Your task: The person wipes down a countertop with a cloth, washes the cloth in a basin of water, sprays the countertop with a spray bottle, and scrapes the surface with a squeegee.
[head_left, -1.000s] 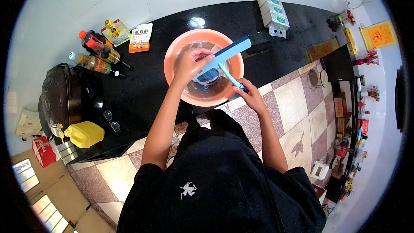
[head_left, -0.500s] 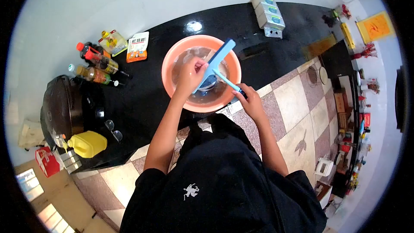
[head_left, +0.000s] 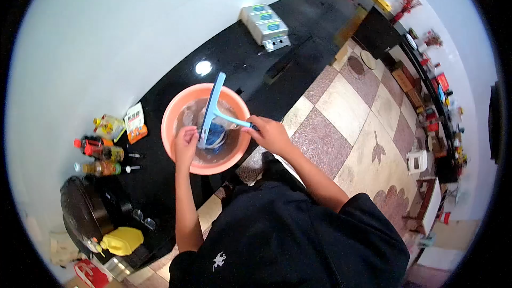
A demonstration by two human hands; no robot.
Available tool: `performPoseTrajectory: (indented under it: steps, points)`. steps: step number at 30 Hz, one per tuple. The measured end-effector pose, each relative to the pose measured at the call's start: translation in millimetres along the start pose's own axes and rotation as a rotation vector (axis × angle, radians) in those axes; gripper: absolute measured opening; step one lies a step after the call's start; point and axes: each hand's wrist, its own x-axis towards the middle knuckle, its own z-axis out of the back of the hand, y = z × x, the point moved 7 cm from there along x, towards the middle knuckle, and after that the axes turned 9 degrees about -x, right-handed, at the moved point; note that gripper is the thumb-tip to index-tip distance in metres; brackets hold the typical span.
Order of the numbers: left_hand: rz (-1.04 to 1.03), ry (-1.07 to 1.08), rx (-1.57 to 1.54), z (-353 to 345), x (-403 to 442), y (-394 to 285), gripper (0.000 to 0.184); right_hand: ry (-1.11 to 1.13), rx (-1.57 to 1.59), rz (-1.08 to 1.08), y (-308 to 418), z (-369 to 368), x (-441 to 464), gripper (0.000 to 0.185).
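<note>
My right hand (head_left: 268, 133) is closed around the dark grip of a light blue squeegee (head_left: 212, 108). The squeegee's head stands slanted over an orange basin (head_left: 169, 109), its long edge running from the far rim toward me. My left hand (head_left: 186, 143) is at the basin's left side, fingers curled together beside the lower end of the head. Whether those fingertips touch the blade or pinch something small, I cannot make out. Inside the basin is water, with a blue object (head_left: 216, 136) partly hidden behind the squeegee.
The basin stands on a black counter (head_left: 234, 56). Bottles (head_left: 101, 168) and a pouch (head_left: 136, 122) are left of it, with eyeglasses (head_left: 144, 218), a yellow jug (head_left: 122, 241) and a dark cooker (head_left: 80, 202) nearer. Wrapped packs (head_left: 266, 24) lie at the back.
The view has turned and shifted. My left hand has slid from the middle of the squeegee head to its lower end. The squeegee has swung more upright, still held by my right hand.
</note>
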Motion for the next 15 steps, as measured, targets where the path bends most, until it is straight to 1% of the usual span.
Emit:
performPoseTrajectory:
  steps: [2, 4, 5, 6, 8, 9, 10, 11, 13, 15]
  points:
    - [0.227, -0.099, -0.050, -2.5, -2.3, 18.7, 0.029, -0.080, 0.022, 0.019, -15.9, 0.9, -5.4, 0.028]
    - [-0.017, -0.074, 0.044, -2.5, 6.2, 51.5, 0.039, -0.153, 0.156, -0.020, -40.8, -7.0, -13.1, 0.027]
    - [0.035, -0.071, 0.139, -2.8, 6.4, 60.6, 0.045, -0.156, 0.188, -0.056, -50.7, -3.1, -18.0, 0.028]
    - [0.086, -0.075, 0.235, -7.8, 11.4, 68.1, 0.052, -0.136, 0.237, -0.135, -63.4, -0.8, -21.4, 0.029]
    - [0.122, -0.087, 0.394, -46.6, 8.0, 32.0, 0.064, -0.172, 0.374, -0.273, -99.4, 11.2, -34.3, 0.031]
    - [0.248, -0.082, 0.486, -59.2, 10.7, 37.2, 0.071, -0.179, 0.468, -0.364, -121.3, 15.8, -42.2, 0.034]
    - [0.375, -0.078, 0.581, -72.2, 12.6, 41.4, 0.079, -0.237, 0.507, -0.444, -146.9, 20.1, -51.9, 0.032]
    - [0.523, -0.075, 0.609, -92.6, 3.9, 30.5, 0.092, -0.292, 0.546, -0.524, -177.2, 20.0, -64.6, 0.031]
    - [0.493, -0.053, 0.836, -86.7, 10.3, 70.8, 0.095, -0.408, 0.645, -0.727, -230.2, 25.8, -97.2, 0.028]
    - [0.616, 0.048, 0.989, -83.7, 15.4, 86.2, 0.103, -0.523, 0.588, -0.850, -295.4, 14.2, -142.9, 0.030]
